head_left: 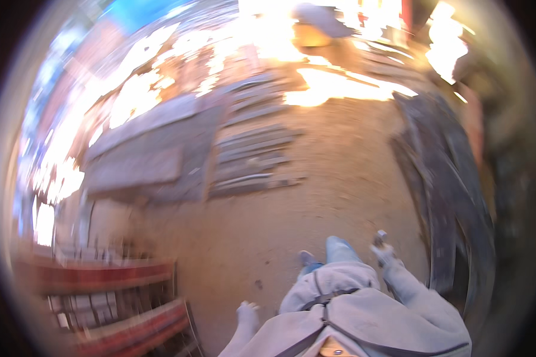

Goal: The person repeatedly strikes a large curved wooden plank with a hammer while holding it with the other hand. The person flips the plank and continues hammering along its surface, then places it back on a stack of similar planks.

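Note:
My left hand (248, 308) hangs low beside my body, above the brown ground (220, 256). Its fingers are small and smeared, so whether they are apart or closed does not show. On the other side, my right hand (385, 252) is held out in front of my hip, closed round a small greyish object (382, 235). That object pokes out past the fingers; blur hides its kind. Both arms are in light grey sleeves. Neither hand touches anything else that I can see.
At the lower left stands a red rack (131, 273) with pale items in its rows. Long dark boards or beams (441, 178) lie along the right. Ahead to the left are a stack of grey slats (250, 149) and a flat grey panel (155, 160). Bright sunlight washes out the far side.

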The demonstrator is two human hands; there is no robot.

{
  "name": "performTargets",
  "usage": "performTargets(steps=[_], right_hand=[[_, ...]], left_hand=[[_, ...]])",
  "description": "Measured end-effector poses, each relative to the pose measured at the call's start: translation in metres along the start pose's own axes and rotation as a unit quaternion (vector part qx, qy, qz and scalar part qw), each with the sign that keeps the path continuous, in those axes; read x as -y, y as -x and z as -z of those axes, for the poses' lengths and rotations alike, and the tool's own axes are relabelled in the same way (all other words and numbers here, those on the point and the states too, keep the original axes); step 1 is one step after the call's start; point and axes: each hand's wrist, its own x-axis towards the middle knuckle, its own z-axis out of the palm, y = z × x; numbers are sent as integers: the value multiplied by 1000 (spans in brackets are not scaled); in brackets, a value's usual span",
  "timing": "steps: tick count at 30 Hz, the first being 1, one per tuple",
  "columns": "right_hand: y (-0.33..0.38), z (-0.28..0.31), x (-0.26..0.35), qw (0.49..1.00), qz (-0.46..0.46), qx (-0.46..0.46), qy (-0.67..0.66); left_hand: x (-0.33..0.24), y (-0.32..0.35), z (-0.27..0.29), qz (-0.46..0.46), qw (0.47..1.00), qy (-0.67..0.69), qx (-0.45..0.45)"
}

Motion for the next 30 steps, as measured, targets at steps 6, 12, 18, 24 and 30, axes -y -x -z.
performTargets(steps=[6, 12, 18, 24, 30], right_hand=[[-54, -70, 5, 988, -21, 80, 131], [-107, -167, 150, 976, -89, 152, 126], [-132, -326, 343, 960, 64, 215, 169], [-98, -489, 507, 934, 147, 319, 71], [-61, -673, 614, 928, 56, 356, -90]], left_hand=[[11, -62, -74, -61, 993, -59, -86], [-98, -125, -33, 182, 929, 275, -169], [-191, -200, 67, 129, 939, 281, -149], [-306, -287, 117, 126, 978, 111, -124], [-428, -400, 169, 58, 965, 245, -72]])
